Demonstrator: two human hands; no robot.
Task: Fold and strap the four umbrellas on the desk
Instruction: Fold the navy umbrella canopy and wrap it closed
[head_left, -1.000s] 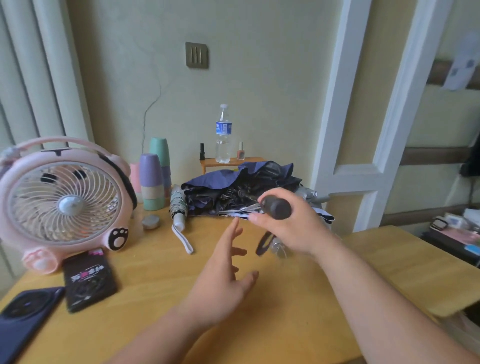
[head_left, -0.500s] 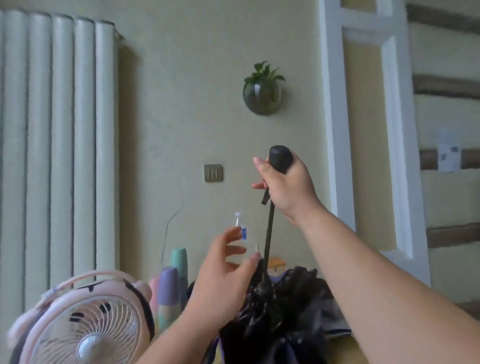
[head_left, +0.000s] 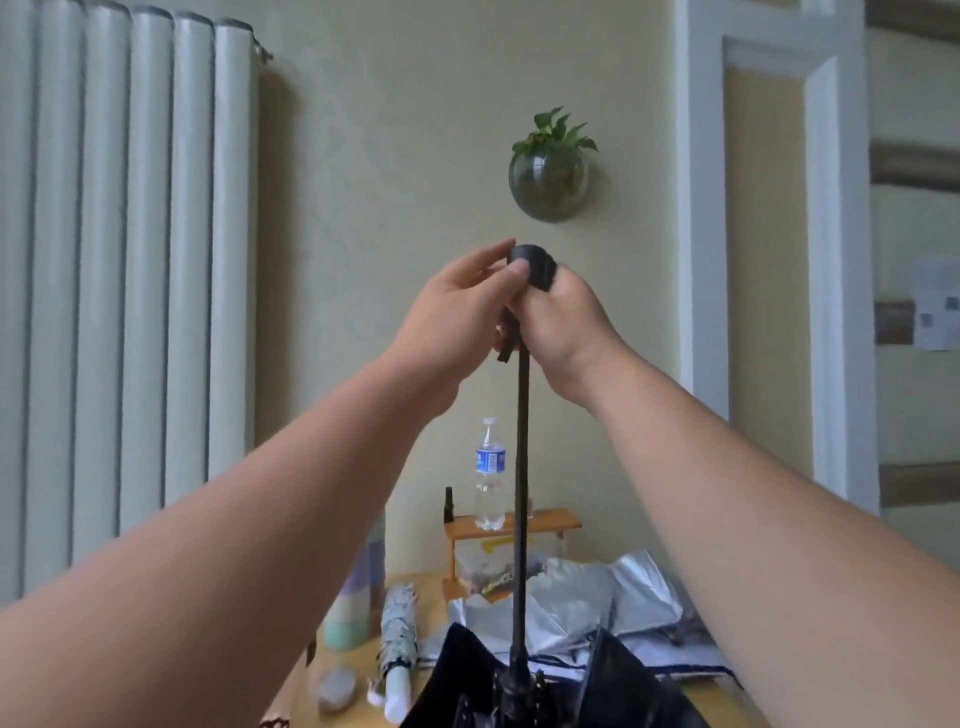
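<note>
1. Head view has the black umbrella (head_left: 519, 680) stood on end over the bench (head_left: 421, 584). Its canopy hangs slack at the bottom edge, and the thin shaft (head_left: 522, 467) is drawn out full to the handle (head_left: 532, 270), high in the frame.
2. Right grip (head_left: 563, 325) is wrapped round the handle. Left grip (head_left: 460, 317) pinches the cap, thumb in front and fingers behind.
3. A second ago that handle was low by the bench and the left grip was spread and empty. Since then the umbrella has been swung upright and both grips have met on it. I'd judge they mean to press the shaft down, so folding has barely begun and strapping is still ahead.
4. Three umbrellas are in sight: this one, a silver-lined umbrella (head_left: 597, 597) sprawled behind it, and a patterned umbrella (head_left: 397, 639) already rolled. The fourth I cannot find.
5. Further out are one water bottle (head_left: 489, 473) on one wooden shelf (head_left: 511, 522), cups (head_left: 353, 613) partly behind an arm, and one wall plant (head_left: 549, 176).
</note>
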